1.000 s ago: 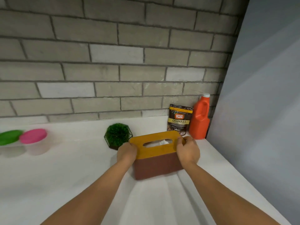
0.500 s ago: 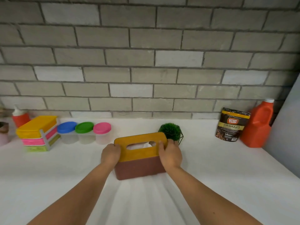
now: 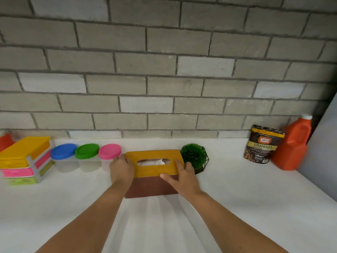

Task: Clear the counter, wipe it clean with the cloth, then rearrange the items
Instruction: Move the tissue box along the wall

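- You've got the tissue box toward the back edge of the counter, roughly mid-length. It's squeezed between the pink-lidded tub and the little green plant.
- Your left hand wraps the box's left end. Your right hand has its fingers over the right end of the yellow lid and its thumb on the brown front. An end-to-end grip like that makes sense for steering a wide box square into a gap.
- I can't tell if the box is fully down or just above the surface.
- It looks like the rearranging stage to me, with everything lined up along the back edge.
- It's tight. Your left knuckles are right by the pink tub and your right fingers are just beside the plant's wire frame, so either could get nudged.
- Further left along the back are the green-lidded tub, the blue-lidded tub and a stack of coloured boxes.
- At the right end are a granules pouch and an orange jug, well apart from your hands.
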The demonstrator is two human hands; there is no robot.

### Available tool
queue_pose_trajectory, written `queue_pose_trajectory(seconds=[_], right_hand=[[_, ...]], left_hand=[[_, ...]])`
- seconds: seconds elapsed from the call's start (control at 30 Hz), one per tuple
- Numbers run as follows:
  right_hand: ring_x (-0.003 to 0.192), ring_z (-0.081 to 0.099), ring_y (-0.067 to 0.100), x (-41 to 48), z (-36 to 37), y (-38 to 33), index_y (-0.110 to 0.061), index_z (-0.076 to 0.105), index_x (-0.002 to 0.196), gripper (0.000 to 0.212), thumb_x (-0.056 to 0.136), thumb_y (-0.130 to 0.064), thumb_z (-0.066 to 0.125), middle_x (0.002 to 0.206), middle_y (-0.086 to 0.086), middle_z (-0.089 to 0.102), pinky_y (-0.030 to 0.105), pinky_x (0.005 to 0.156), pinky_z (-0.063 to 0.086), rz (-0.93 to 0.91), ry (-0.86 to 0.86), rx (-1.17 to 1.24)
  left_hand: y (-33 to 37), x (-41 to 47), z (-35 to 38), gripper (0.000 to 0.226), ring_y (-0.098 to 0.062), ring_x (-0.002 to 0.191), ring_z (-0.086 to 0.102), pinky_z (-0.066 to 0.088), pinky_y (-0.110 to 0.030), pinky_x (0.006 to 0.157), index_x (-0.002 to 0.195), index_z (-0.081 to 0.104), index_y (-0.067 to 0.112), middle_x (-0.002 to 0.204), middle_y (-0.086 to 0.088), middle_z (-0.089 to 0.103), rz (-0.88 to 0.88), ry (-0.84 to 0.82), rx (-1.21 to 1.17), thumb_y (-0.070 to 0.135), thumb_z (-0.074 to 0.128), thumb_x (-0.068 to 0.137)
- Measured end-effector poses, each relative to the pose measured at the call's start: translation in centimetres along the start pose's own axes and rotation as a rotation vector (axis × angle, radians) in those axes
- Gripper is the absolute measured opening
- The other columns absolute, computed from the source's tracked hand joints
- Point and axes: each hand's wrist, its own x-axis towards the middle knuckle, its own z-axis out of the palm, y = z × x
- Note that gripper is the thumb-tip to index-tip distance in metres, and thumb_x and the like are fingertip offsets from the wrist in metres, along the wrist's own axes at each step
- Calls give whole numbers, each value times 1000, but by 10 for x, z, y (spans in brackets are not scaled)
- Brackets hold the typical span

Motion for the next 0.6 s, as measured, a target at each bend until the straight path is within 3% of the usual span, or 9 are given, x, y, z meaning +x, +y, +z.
queue_pose_trajectory(seconds=[0.07,0.17,0.33,0.6], right_hand=[[120,38,27,5,1,-2,-22,30,142,120,50,-96,9,130,10,36,35,99,36,7,45,-96],[135,24,28,15,5,-4,-24,30,141,134,39,-93,-22,145,10,25,41,109,24,-4,84,-211],[146,-8,28,32,10,-8,-20,18,148,135,41,-88,-29,158,14,4,47,116,-4,-25,11,-274],[145,-14,30,55,11,-6,-15,2,151,141,34,-87,-34,158,15,-1,47,115,-10,-4,-59,-328]], left_hand=[[2,6,4,32,-39,103,49,40,-46,88,111,57,-3,110,-23,58,81,53,80,15,36,96],[3,17,8,34,-39,108,45,36,-46,91,121,57,2,118,-23,55,161,92,170,15,40,95],[4,35,12,33,-38,110,43,33,-46,89,123,56,7,122,-20,55,181,79,245,18,41,95],[6,54,21,34,-36,110,43,31,-47,92,123,54,10,120,-16,53,180,50,266,23,36,97]])
